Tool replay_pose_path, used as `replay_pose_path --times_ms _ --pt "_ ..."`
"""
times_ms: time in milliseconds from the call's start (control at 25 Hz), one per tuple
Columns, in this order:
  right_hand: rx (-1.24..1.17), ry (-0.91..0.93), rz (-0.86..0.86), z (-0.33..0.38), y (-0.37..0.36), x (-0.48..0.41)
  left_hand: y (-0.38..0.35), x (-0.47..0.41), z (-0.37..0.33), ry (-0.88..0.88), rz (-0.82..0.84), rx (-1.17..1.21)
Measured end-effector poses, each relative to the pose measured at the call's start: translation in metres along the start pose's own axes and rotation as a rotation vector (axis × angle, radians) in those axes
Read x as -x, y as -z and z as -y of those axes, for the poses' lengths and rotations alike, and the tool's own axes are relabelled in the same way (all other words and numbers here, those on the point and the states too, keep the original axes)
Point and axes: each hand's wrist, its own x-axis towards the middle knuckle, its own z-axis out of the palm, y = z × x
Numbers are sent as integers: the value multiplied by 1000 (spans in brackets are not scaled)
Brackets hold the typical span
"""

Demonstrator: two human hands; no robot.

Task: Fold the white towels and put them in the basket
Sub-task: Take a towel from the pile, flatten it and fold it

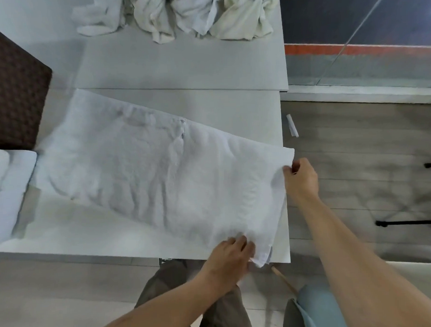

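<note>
Towel (161, 170): spread flat on the bench (181, 66). Its long axis runs diagonally from far left, beside the basket (14, 84), to the bench's near right corner. You hold its short right-hand edge at both ends.

Right hand (301, 177): grip closed in a pinch on the far corner of that edge, just past the bench's right side.

Left hand (231, 252): fingers curled on the near corner, at the bench's front edge. The frame is blurred here, so the cloth is probably pinched rather than merely bunched under the fingertips, but that is not certain.

Judgement: the step in hand is the first fold along the length. The free short edge lies forward and to your left, about equally far from both hands. You would carry the held edge along the long axis toward the basket side. Keep the two corners level, or the fold lands skewed.

Folded towels (7, 185) sit at the bench's left, just below the basket. The unfolded pile (180, 15) is at the far edge, well apart.
</note>
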Motion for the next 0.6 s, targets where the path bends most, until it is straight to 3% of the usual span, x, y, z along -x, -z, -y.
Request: replay_pose_path --times_ms 120,280,600 --pt "-84 -69 -14 -3 32 8 47 3 -18 23 52 225" --pt "-275 -52 -58 21 66 21 100 20 -31 51 -6 457" --pt "-483 160 57 175 32 52 173 89 27 338 -335 877"
